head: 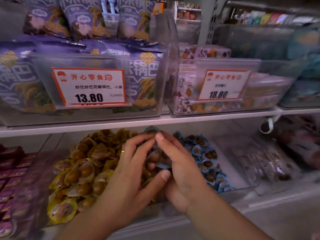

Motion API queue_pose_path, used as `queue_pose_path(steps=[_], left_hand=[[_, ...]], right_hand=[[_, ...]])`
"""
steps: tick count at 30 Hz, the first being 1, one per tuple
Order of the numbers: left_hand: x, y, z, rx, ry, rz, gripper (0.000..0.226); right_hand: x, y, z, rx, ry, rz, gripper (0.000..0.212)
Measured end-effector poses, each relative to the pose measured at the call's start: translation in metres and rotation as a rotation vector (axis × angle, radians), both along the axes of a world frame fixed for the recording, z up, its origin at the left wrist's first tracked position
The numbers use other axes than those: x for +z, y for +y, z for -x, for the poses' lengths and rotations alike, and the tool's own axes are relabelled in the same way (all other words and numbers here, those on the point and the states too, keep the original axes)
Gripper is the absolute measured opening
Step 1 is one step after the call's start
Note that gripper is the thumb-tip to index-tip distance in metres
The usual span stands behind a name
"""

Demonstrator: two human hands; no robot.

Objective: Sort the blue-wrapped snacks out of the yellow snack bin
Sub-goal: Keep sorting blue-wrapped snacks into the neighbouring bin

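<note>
Left hand: the left hand [131, 170] reaches over the lower shelf; its fingers are curled, the fingertips meeting those of the other hand; a thin ring sits on one finger; thumb stretched under the cluster of snacks
Right hand: the right hand [181, 172] faces the left, fingers curled inward; between the two hands a small cluster of blue-wrapped round brown snacks [160, 159] is cupped and pinched; one more blue wrapper peeks above the fingertips
Yellow bin: the clear plastic bin heaped with yellow-wrapped round brown snacks [81, 170] lies just left of the hands and partly under them
Blue bin: the neighbouring clear bin of loose blue-wrapped snacks [207, 158] lies just right of the hands; about half filled
Upper shelf: purple snack bags [22, 84] behind a white price card reading 13.80 [89, 87]; to the right a second card reading 18.80 [223, 84]
</note>
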State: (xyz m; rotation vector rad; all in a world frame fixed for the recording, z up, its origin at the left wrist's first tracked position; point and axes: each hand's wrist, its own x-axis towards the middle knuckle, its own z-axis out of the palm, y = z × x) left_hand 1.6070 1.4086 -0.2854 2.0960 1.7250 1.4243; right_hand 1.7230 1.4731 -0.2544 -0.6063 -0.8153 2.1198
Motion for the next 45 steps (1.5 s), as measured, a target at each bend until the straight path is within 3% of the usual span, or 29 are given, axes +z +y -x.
queue_pose_path(steps=[4, 8, 10, 13, 16, 19, 21, 24, 26, 29, 37, 41, 43, 45], left_hand=[[-0.005, 0.012, -0.019, -0.057, -0.014, 0.021, 0.062], [-0.004, 0.024, -0.019, -0.107, 0.044, 0.079, 0.045], [-0.002, 0.028, -0.009, -0.056, 0.071, 0.015, 0.033], [-0.002, 0.033, 0.009, 0.105, -0.082, -0.085, 0.022], [-0.012, 0.038, 0.026, 0.214, -0.203, 0.030, 0.017], [-0.023, 0.041, 0.043, 0.195, -0.111, 0.332, 0.017], [-0.026, 0.039, 0.048, 0.098, 0.110, 0.497, 0.019], [-0.034, 0.034, 0.048, 0.004, 0.583, 0.665, 0.070], [-0.040, 0.032, 0.043, 0.022, 0.757, 0.697, 0.082], [-0.044, 0.035, 0.041, 0.069, 0.828, 0.649, 0.075], [-0.045, 0.059, 0.088, 0.346, 0.692, 0.406, 0.021], [-0.033, 0.078, 0.090, 0.253, 0.837, 0.506, 0.026], [-0.024, 0.078, 0.084, 0.186, 0.913, 0.465, 0.034], [-0.018, 0.066, 0.072, 0.084, 0.865, 0.378, 0.036]], right_hand=[[-0.007, 0.018, -0.019, -0.078, -0.058, 0.051, 0.030], [-0.022, 0.051, -0.038, -0.105, -0.307, 0.013, 0.012], [-0.026, 0.075, -0.058, -0.165, -0.481, -0.142, 0.004], [-0.029, 0.109, -0.098, -0.144, -0.939, -0.562, 0.007], [-0.038, 0.124, -0.127, -0.074, -1.088, -0.646, 0.020], [-0.042, 0.128, -0.127, -0.263, -1.020, -0.629, 0.025], [-0.039, 0.121, -0.112, -0.345, -0.907, -0.631, 0.025], [-0.040, 0.097, -0.080, -0.320, -0.758, -0.733, 0.019], [-0.047, 0.075, -0.056, -0.154, -0.721, -0.833, 0.019], [-0.062, 0.051, -0.032, 0.044, -0.757, -0.968, 0.048], [-0.067, 0.045, -0.025, 0.068, -0.702, -0.980, 0.040], [-0.066, 0.044, -0.023, 0.055, -0.697, -0.967, 0.040], [-0.066, 0.044, -0.023, 0.042, -0.711, -0.977, 0.042], [-0.066, 0.045, -0.023, 0.037, -0.733, -0.986, 0.046]])
